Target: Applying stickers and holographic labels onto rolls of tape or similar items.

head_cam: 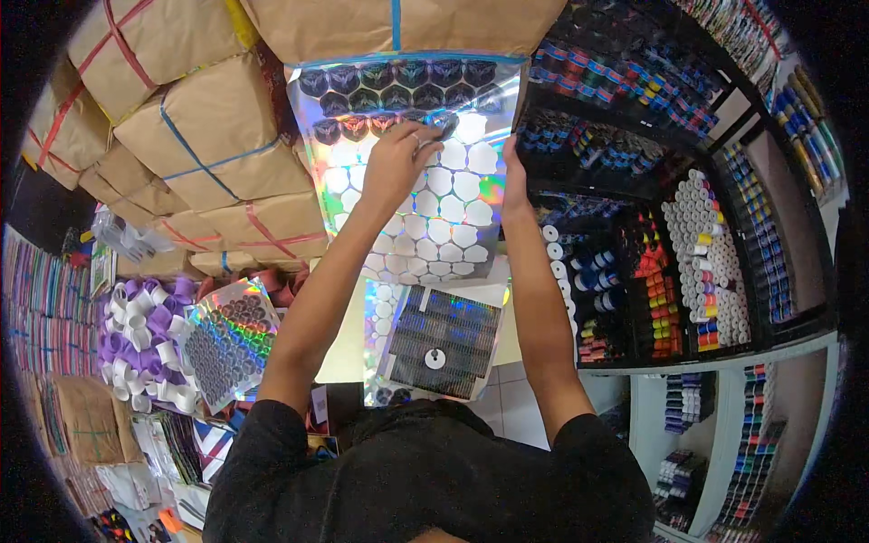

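A large holographic sticker sheet (441, 231) is tilted up before me, its top edge near a paper-wrapped bundle. Rows of dark badge-shaped stickers (374, 99) fill its upper part; blank silvery outlines cover the lower part. My left hand (405, 151), with a ring on one finger, reaches over the sheet. Its thumb and fingertips pinch at the edge of a dark sticker (445, 123), the last in the third row. My right hand (516, 178) grips the sheet's right edge, its fingers mostly hidden behind.
Below the sheet lies a dark printed sheet (448, 326) with a white round tag (434, 358). Another holographic sheet (231, 339) leans by purple and white ribbon rolls (139, 332). Strapped brown paper parcels (197, 136) stack at left; shelves of thread spools (706, 251) stand right.
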Motion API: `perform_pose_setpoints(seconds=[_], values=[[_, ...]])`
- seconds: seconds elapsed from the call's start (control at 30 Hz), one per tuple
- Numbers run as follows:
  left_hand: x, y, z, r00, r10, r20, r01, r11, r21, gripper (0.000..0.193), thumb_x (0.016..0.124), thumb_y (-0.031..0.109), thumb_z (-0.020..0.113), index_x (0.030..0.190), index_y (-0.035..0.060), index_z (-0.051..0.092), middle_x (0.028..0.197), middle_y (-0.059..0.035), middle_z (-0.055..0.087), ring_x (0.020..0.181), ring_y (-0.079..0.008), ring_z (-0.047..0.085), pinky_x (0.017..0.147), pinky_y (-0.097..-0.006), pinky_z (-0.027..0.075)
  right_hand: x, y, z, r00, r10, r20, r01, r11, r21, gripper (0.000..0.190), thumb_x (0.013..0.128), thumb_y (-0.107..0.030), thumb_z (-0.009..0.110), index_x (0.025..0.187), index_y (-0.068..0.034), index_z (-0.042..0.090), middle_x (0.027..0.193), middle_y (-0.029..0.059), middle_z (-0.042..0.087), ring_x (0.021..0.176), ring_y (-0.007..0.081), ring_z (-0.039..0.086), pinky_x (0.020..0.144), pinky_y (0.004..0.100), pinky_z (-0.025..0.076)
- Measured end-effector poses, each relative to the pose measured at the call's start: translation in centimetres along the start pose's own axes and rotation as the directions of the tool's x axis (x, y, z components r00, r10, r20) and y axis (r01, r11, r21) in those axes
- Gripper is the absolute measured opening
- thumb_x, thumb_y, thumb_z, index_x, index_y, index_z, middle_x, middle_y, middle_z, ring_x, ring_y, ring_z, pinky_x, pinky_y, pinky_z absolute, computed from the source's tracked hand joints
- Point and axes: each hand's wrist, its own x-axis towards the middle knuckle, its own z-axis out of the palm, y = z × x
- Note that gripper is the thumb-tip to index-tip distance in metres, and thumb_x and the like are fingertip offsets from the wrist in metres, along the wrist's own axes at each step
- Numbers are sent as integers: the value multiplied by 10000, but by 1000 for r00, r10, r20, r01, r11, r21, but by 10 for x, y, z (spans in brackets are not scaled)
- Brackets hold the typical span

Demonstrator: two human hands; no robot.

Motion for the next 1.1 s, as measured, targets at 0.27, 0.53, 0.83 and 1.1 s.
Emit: perform_pose_setpoints(seconds=[0.27, 0.53, 0.83, 1.1], values=[[21, -24, -16, 983, 6, 186, 34, 978, -207, 128, 820, 131, 717, 901, 32, 727, 861, -110, 694, 702, -223, 663, 650, -303, 509, 8, -9, -6, 838, 156, 524, -245, 964, 104, 351, 990, -330, 495, 1223, -77, 565, 1107, 34, 632, 988, 169, 619, 868, 301, 495], [38, -24, -21, 949, 56, 312, 0, 985, -175, 97, 868, 76, 656, 909, 3, 705, 858, -102, 679, 691, -187, 638, 635, -288, 495, 3, -5, 0, 974, 148, 170, -146, 989, -26, 388, 963, -367, 499, 1152, -44, 603, 1013, 59, 667, 890, 182, 645, 793, 292, 506], [25, -6, -21, 973, 71, 220, -62, 997, -45, 184, 826, 180, 703, 972, 73, 672, 968, -95, 653, 787, -280, 644, 701, -357, 518, -12, 4, -25, 991, 121, -57, -131, 969, -211, 488, 912, -340, 650, 1250, -7, 542, 1194, 51, 593, 1095, 145, 547, 874, 313, 467], [25, -13, -17, 967, 158, 200, -182, 977, 107, 183, 777, 195, 747, 924, 88, 727, 948, -66, 695, 762, -252, 679, 680, -341, 536, -26, -5, -1, 989, 146, -22, -144, 922, -359, 367, 873, -160, 693, 1175, 23, 594, 1102, 96, 661, 982, 186, 632, 842, 316, 495]])
